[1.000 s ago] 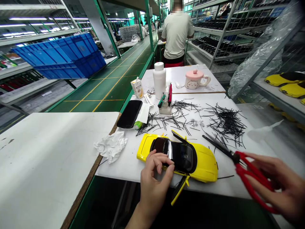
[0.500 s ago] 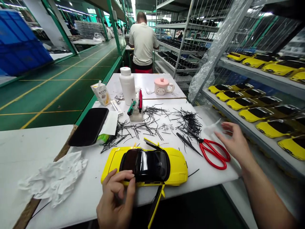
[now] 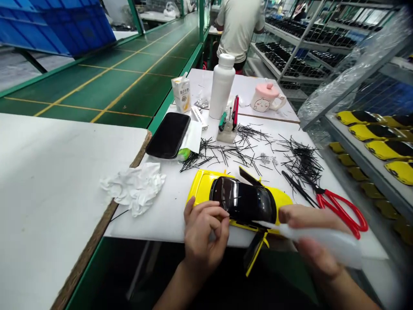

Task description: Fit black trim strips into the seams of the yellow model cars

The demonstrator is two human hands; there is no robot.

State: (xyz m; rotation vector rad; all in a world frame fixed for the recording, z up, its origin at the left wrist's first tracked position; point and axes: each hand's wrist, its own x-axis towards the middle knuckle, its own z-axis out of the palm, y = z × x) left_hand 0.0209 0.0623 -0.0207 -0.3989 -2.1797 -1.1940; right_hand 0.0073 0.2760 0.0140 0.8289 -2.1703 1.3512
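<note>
Yellow model car (image 3: 247,202) lay on the white tabletop (image 3: 169,221), just beyond the left hand (image 3: 206,232) and to the left of the right hand (image 3: 318,219); its near door (image 3: 254,249) hung open between the hands, and its far door (image 3: 250,175) stood open beyond them. The left hand rested at the car's near side, thumb and fingertips drawn close together; whether they pinched anything small could not be told. The right hand, blurred, was wrapped around a translucent squeeze bottle (image 3: 332,243), its thin nozzle (image 3: 266,224) reaching to the roof edge above the near door; contact was unclear. Work on this car seemed partway along: the bottle was in position, but neither door was shut yet, and nothing newly applied could be made out. Beyond the right hand, many black strips (image 3: 305,159) lay loose, apparently unused, with red-handled scissors (image 3: 320,190) set down nearer that hand.
</note>
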